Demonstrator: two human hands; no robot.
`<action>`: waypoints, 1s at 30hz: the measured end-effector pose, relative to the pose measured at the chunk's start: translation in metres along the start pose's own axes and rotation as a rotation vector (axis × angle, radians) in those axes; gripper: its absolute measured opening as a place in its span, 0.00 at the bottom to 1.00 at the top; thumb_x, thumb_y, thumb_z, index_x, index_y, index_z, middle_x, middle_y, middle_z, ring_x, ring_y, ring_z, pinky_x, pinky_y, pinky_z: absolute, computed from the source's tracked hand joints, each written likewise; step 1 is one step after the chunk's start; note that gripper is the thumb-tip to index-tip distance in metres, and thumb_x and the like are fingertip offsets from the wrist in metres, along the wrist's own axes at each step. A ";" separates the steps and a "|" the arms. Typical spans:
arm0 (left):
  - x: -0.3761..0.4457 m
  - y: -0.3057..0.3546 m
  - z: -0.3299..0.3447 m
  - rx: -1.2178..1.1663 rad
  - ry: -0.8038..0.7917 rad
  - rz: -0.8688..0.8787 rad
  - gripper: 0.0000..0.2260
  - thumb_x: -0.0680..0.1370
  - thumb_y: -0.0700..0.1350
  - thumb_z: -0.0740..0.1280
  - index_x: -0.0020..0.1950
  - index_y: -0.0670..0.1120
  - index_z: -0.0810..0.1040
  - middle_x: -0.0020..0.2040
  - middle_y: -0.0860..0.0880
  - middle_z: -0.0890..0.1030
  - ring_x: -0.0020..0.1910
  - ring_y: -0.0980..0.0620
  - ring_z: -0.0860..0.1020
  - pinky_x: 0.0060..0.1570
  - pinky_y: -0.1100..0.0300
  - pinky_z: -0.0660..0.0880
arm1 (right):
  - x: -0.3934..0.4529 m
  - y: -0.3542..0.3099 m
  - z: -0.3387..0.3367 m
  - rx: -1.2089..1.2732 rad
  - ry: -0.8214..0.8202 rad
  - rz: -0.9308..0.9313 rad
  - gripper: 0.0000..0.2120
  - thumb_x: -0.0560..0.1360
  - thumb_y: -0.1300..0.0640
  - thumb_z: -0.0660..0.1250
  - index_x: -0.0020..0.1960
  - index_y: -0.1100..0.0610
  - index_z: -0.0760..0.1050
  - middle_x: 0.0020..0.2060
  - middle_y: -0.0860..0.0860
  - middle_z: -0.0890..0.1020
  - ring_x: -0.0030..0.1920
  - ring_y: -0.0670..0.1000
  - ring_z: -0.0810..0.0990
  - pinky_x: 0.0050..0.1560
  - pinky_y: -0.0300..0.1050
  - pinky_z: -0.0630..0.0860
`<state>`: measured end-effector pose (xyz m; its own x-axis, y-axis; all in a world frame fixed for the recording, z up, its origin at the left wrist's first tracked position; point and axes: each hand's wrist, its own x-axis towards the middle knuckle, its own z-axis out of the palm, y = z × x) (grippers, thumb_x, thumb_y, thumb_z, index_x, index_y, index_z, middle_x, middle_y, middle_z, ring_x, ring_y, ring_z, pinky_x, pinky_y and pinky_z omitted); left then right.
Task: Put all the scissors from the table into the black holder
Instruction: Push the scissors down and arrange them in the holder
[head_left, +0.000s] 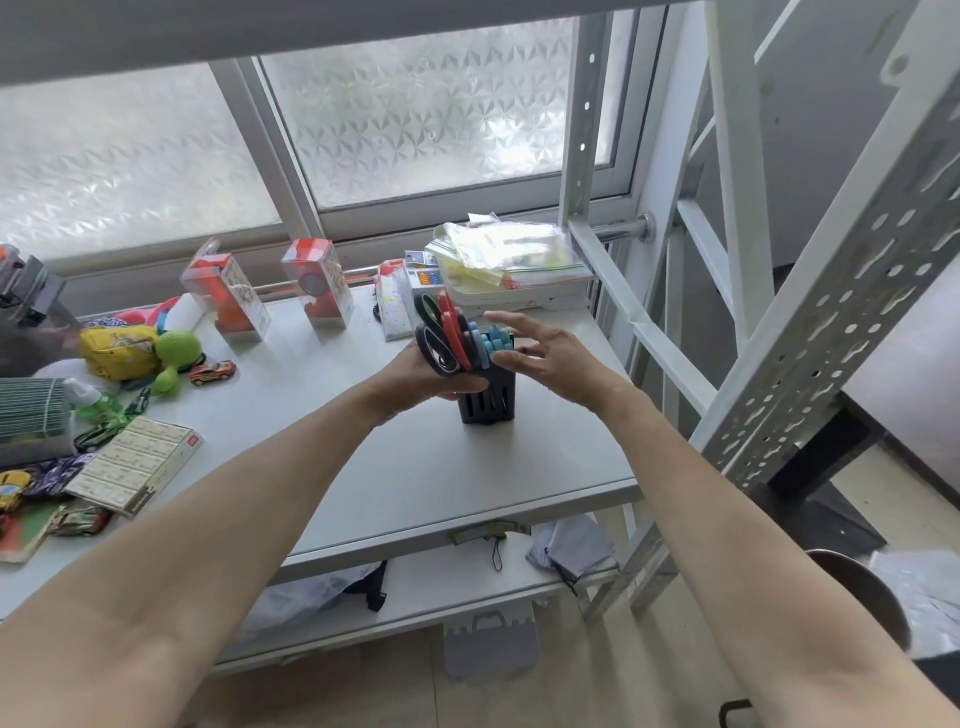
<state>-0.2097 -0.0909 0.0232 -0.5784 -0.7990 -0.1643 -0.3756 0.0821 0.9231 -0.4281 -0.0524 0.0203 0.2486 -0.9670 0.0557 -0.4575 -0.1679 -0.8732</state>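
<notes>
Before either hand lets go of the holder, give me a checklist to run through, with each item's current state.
1. Black holder upright on the table: ok.
2. Left hand has a grip on the holder's side: ok, fingers curl round it.
3. Right hand free of scissors: ok, fingers spread by the blue handles.
4. Black-handled scissors and red-handled scissors seated blades down: cannot tell, only the handles show above the rim.
5. No scissors left on the table: cannot tell; none stands out, but the clutter of toys at the left could hide some.
</notes>
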 end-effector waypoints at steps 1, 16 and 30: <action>-0.001 -0.001 -0.001 0.001 -0.037 -0.013 0.30 0.73 0.42 0.75 0.72 0.49 0.70 0.61 0.49 0.80 0.59 0.52 0.79 0.50 0.60 0.82 | 0.000 0.002 0.001 0.013 0.011 0.000 0.23 0.77 0.47 0.67 0.70 0.37 0.67 0.69 0.48 0.74 0.61 0.47 0.75 0.61 0.46 0.74; 0.001 0.003 -0.009 -0.023 0.050 -0.069 0.35 0.69 0.44 0.78 0.73 0.51 0.68 0.63 0.45 0.79 0.58 0.50 0.81 0.46 0.60 0.82 | 0.000 0.007 0.006 -0.010 0.033 0.010 0.23 0.76 0.52 0.71 0.69 0.45 0.69 0.63 0.52 0.78 0.64 0.49 0.76 0.67 0.50 0.73; 0.004 -0.011 0.013 0.088 0.121 -0.271 0.24 0.74 0.36 0.73 0.69 0.41 0.73 0.66 0.44 0.76 0.53 0.47 0.81 0.48 0.57 0.82 | 0.003 0.023 0.023 0.021 -0.017 0.265 0.40 0.71 0.62 0.75 0.75 0.49 0.57 0.64 0.55 0.76 0.56 0.55 0.80 0.59 0.51 0.78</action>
<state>-0.2178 -0.0871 0.0079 -0.3603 -0.8635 -0.3528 -0.5685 -0.0967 0.8170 -0.4183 -0.0544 -0.0112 0.1374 -0.9733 -0.1842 -0.4907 0.0946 -0.8662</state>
